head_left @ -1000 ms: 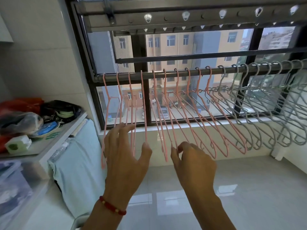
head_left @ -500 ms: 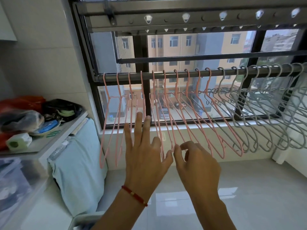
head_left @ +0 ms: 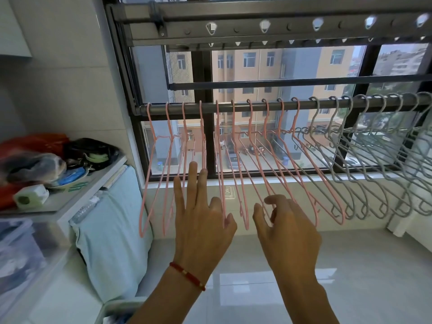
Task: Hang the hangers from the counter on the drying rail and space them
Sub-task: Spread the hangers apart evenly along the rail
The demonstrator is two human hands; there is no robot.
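Left hand (head_left: 201, 220) has shifted right from the rail's left end in the last 1 s, fingers straight among the pink hangers (head_left: 243, 174). Right hand (head_left: 284, 226) loosely curled at their lower tips; grip unclear. All hang on the rail (head_left: 233, 109); spacing nearly done.

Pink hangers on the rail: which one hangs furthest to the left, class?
The pink hanger whose hook sits at the very left end of the drying rail, nearest the tiled wall. All the other pink hangers and the grey hangers hang to its right.
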